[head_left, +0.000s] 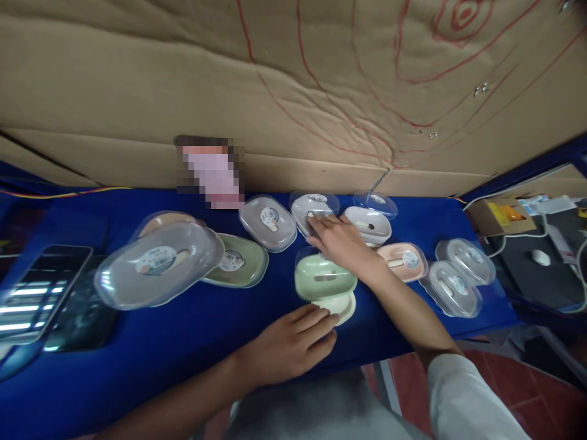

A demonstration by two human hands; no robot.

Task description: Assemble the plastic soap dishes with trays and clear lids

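My right hand [337, 241] reaches to the back of the table, its fingers stretched onto an oval pale grey plastic box [300, 211] with a clear lid and a round label. The forearm passes beside a green oval box [321, 278] with a clear cover. Under that box's near edge, a shallow cream oval dish [346, 308] sticks out. My left hand [300, 339] lies palm down at the dish, fingertips touching its near left rim, the thumb a little apart. Right of my right hand is a white oval box [369, 223], its clear lid [378, 205] behind it.
Lidded oval boxes lie around: a grey one [268, 223], a green one [245, 263], a large clear-topped one [158, 269], a pink one [403, 261] and two grey ones [452, 287] at right. Behind stands a cardboard wall [293, 110]. A glossy tablet-like panel [41, 293] lies left.
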